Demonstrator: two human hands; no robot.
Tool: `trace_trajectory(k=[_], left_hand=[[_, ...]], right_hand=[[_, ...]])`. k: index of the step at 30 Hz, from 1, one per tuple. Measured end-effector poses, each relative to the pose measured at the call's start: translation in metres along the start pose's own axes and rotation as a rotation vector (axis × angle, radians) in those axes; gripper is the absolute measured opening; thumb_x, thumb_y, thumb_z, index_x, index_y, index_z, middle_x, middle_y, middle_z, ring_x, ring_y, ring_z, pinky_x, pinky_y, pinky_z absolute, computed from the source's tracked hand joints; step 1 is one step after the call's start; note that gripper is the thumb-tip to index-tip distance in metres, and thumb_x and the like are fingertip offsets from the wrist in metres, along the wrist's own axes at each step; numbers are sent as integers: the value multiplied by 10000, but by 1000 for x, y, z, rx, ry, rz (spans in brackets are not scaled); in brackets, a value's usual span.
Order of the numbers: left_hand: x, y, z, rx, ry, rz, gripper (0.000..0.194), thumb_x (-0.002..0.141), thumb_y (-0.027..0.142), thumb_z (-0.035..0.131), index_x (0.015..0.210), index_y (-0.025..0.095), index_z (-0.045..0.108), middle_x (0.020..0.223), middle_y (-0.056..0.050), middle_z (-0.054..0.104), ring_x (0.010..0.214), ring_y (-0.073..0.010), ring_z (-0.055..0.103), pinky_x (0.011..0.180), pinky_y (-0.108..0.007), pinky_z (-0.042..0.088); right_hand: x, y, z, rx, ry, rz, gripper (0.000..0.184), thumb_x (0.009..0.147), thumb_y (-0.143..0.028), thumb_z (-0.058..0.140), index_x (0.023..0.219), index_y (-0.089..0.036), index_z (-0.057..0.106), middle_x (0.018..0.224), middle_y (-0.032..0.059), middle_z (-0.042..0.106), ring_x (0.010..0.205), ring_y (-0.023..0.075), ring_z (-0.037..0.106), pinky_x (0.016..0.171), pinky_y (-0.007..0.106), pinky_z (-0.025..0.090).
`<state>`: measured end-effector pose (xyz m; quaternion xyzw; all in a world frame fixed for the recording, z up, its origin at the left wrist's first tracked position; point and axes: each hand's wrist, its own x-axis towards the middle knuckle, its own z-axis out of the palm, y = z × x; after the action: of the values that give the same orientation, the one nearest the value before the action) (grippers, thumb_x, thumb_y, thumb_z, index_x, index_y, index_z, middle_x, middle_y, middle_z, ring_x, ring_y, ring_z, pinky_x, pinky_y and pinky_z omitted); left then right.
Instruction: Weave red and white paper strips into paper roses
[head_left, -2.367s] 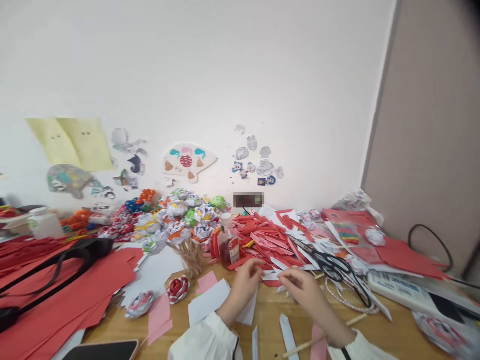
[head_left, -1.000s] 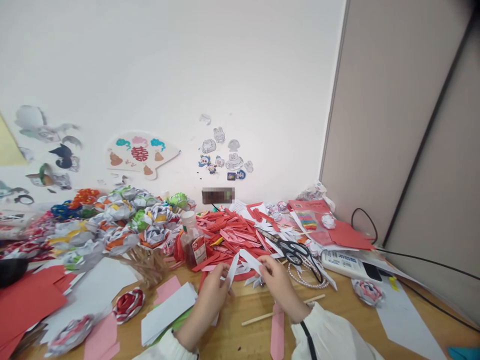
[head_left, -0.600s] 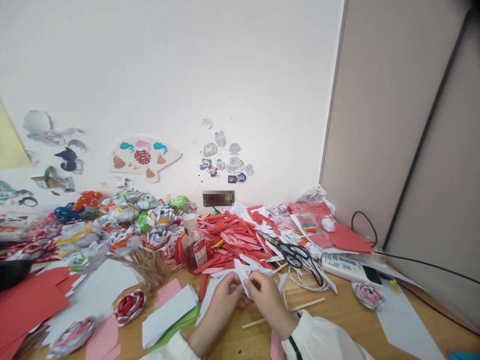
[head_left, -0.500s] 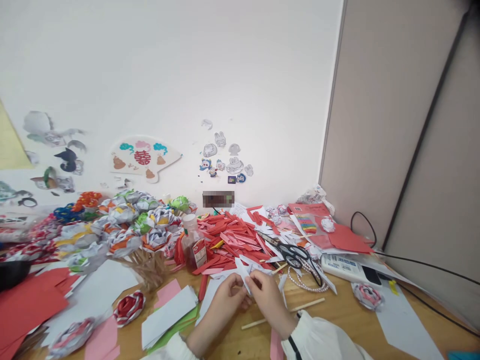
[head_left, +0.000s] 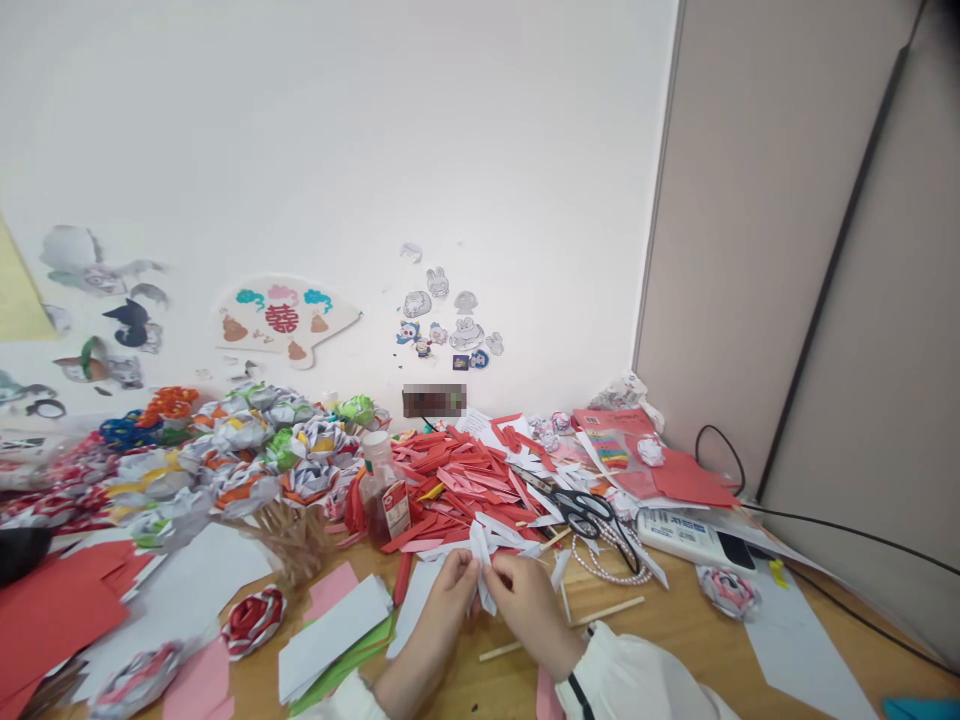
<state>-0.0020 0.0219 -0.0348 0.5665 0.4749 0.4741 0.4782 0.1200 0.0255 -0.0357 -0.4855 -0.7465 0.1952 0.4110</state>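
Both my hands meet low in the middle of the view over a wooden table (head_left: 675, 640). My left hand (head_left: 444, 600) and my right hand (head_left: 529, 600) are closed in pinches on the same white paper strip (head_left: 481, 562), which stands nearly upright between their fingertips. Just beyond them lies a heap of red and white paper strips (head_left: 465, 480). White sleeves cover both wrists.
A small bottle of red liquid (head_left: 381, 492) stands left of the strips, beside a bunch of paper flowers on sticks (head_left: 255, 460). Black scissors (head_left: 592, 512), a bead string, a remote control (head_left: 686, 535) and wooden sticks lie right. Red and white sheets cover the left; cables run at the right.
My hands came together from apart and now pinch one white strip between them, lower and closer to me. The view shifted right earlier, then slightly again.
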Motion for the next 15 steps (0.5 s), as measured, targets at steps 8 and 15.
trace_trajectory(k=[8,15], left_hand=[[3,0,-3,108,77,110,288,723,474,503,634,218,405,559,76,410,500,-119,425,515,-248,365],[-9,18,-5,339,24,206,196,804,322,439,639,216,443,627,30,499,630,-166,476,626,-273,389]], right_hand=[[-6,-4,-6,-280,-6,-231,272,862,-150,367,626,-172,501,601,0,535,567,119,453,547,252,212],[-7,-1,-4,-316,-59,-209,270,854,-139,400,633,-169,552,618,24,584,563,134,479,545,264,218]])
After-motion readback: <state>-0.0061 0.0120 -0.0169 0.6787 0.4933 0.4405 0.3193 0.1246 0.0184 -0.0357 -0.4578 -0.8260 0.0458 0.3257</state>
